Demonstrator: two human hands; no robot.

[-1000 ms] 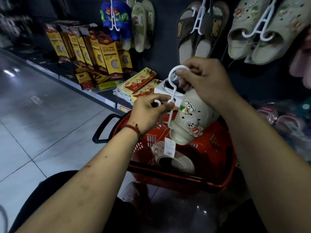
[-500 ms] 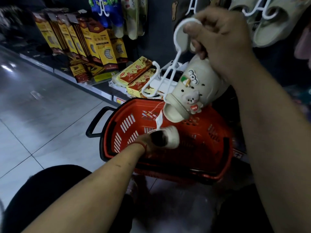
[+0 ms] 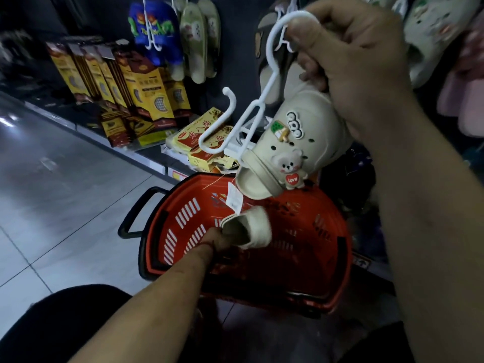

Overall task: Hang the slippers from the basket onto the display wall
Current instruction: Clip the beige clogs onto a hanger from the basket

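Observation:
My right hand (image 3: pixel 348 58) grips the top hook of a white plastic hanger (image 3: pixel 246 111), raised in front of the dark display wall (image 3: pixel 235 35). A cream slipper with a bear charm (image 3: pixel 290 150) hangs from one arm of the hanger; the other arm is bare. A paper tag (image 3: pixel 234 199) dangles below it on a thread. Down inside the red basket (image 3: pixel 322 247), my left hand (image 3: pixel 220 241) holds the second cream slipper (image 3: pixel 248 230) by its opening.
Slipper pairs hang on the wall: blue ones (image 3: pixel 154 30), pale green ones (image 3: pixel 199 38), cream ones (image 3: pixel 434 35). Yellow boxes (image 3: pixel 146 90) stand on a low shelf at the left, with flat packets (image 3: pixel 201 134) beside them. Grey tiled floor (image 3: pixel 65 200) lies to the left.
My left hand let go of the hanger, dropped into the basket and took the second slipper. My right hand lifted the hanger and first slipper higher.

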